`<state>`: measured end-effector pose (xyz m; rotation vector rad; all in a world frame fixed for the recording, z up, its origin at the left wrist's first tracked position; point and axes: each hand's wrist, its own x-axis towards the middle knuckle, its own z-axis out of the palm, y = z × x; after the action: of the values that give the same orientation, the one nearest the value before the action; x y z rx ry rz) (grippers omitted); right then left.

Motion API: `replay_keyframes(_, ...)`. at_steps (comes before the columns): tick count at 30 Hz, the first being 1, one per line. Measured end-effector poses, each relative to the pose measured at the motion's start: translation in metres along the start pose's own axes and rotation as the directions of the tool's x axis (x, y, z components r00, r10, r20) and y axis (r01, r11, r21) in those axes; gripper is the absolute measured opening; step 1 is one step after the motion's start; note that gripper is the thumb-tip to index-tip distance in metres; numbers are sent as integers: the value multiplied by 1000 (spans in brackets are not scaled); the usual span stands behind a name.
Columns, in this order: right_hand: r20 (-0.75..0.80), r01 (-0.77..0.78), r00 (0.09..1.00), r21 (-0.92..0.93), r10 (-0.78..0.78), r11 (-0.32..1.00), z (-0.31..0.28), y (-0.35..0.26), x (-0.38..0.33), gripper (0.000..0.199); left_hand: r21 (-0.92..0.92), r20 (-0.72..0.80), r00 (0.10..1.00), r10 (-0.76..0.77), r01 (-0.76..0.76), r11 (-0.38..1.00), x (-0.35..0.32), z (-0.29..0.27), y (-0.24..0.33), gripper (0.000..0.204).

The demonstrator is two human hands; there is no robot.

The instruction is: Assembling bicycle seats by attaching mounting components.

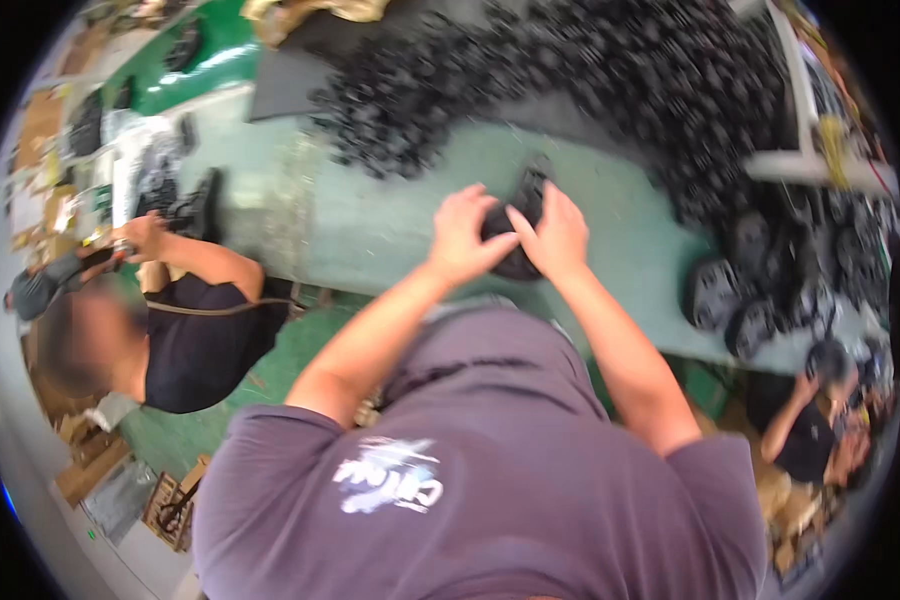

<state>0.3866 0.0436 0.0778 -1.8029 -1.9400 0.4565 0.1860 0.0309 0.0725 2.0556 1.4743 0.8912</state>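
Observation:
Over the green work table (370, 235), both hands are on a black plastic part (518, 266) with a wide rounded near end and a narrower far end. My left hand (465, 232) grips its left side, thumb lying across the top. From the right, my right hand (557, 230) wraps the other side, with its thumb close to the left one. My fingers hide much of the part, and its exact kind is not clear. Just beyond the hands spreads a large heap of small black parts (620, 75).
Larger black rounded housings (715, 292) crowd the table's right end, beneath a white bar (820, 172). On the left, a co-worker in a dark shirt (210, 340) handles something at the table. Another person (800, 430) is at the far right. Cardboard pieces (95, 465) lie at lower left.

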Motion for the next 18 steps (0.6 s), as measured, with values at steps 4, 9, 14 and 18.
replay_keyframes(4,43,-191,981,88,188,978,25,2,-20,81,77,14,967,-254,252,965,19,52,19,40)
replay_keyframes(9,44,-236,970,-96,241,967,32,0,-7,75,135,-19,985,-172,173,976,32,61,-6,32)
replay_keyframes(14,242,-347,930,330,277,878,1,46,-26,69,181,425,658,-622,611,770,35,48,-30,61)
replay_keyframes(18,464,-455,832,258,304,852,-28,112,-91,52,100,647,562,-515,607,789,-16,7,-35,48)
